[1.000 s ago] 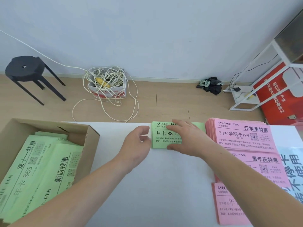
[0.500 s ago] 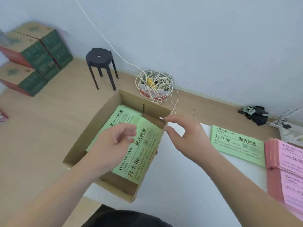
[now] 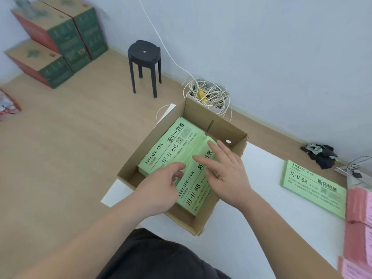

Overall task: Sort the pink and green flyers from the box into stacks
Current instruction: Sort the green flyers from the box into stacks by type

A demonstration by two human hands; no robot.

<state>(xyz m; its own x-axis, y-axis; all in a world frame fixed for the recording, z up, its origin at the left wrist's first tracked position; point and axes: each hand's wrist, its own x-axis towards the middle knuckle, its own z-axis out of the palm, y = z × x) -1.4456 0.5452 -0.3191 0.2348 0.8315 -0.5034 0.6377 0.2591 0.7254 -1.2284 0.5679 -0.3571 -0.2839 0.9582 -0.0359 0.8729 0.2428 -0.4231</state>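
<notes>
While both hands lie in the box (image 3: 223,128), pickup seems the step: left hand (image 3: 161,190) and right hand (image 3: 227,172) rest loose-fingered on its green flyers (image 3: 171,143), gripping nothing; next, pinch a batch and carry it to the green stack (image 3: 314,188) at the box's 3 o'clock

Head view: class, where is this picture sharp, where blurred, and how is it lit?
Head view: print on the green flyers in the box is sharp; the cartons at top left and the pink stacks at the right edge are smeared; the light is soft and even, without glare.
</notes>
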